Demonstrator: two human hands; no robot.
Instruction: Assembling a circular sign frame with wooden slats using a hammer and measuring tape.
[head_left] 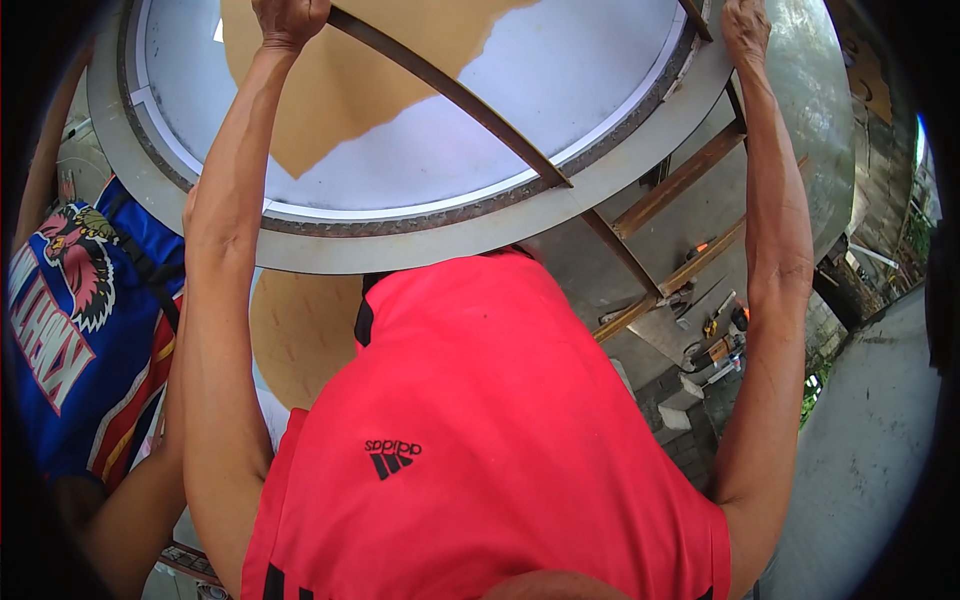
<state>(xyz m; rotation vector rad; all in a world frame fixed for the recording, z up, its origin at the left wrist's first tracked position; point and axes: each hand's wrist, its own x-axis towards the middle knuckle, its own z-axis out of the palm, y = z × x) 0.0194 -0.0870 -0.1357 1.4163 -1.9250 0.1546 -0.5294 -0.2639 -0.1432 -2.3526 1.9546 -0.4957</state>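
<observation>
A large round panel [560, 110] with a pale face and a wide grey ring [430, 257] round it stands in front of my body. Part of its face is covered by tan sheet [350, 90]. Across it runs a dark, narrow metal bar [455, 92]. At the top edge my left hand [290, 18] is closed round the upper end of this bar. My right hand [747, 28] is closed at the ring's right edge, beside a short dark bar [696, 18]. What sits inside its fingers is hidden.
Close at my left is another person in a blue jersey [140, 260], arm lowered. Rusty metal bars [680, 180] form a frame at the right, with tools [715, 345] and concrete blocks [680, 400] on the ground beyond. A curved greenish sheet [825, 130] stands past my right arm.
</observation>
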